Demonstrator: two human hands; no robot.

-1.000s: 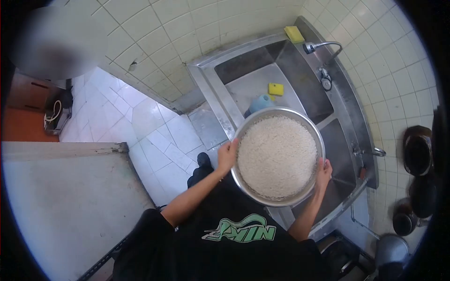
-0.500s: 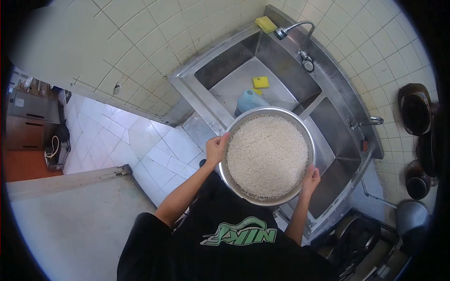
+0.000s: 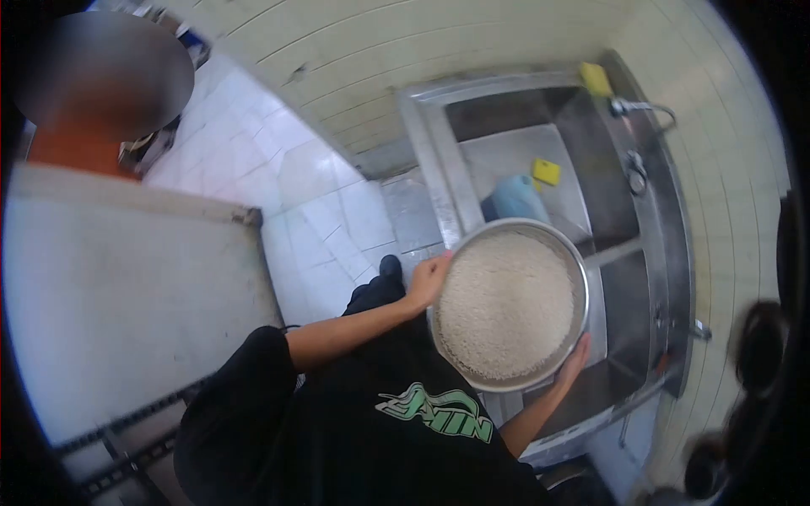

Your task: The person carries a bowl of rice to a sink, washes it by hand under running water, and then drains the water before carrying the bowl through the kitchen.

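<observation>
A wide round metal bowl full of white, uncooked-looking rice is held in front of my black shirt, at the near edge of the sink. My left hand grips the bowl's left rim with curled fingers. On the lower right side, my right hand holds the bowl's wall, its fingers partly hidden against the metal. Just beyond the bowl, a light blue plastic container lies in the sink basin, partly covered by the rim.
A two-basin steel sink stands against the tiled wall. One yellow sponge is in the basin, another yellow sponge at the back corner near a faucet. Pale floor tiles and a whitish panel are at left.
The view has turned, so the sink now appears farther right and more of the left side shows. The bowl stays in both hands; the right hand lies flatter along its side.
</observation>
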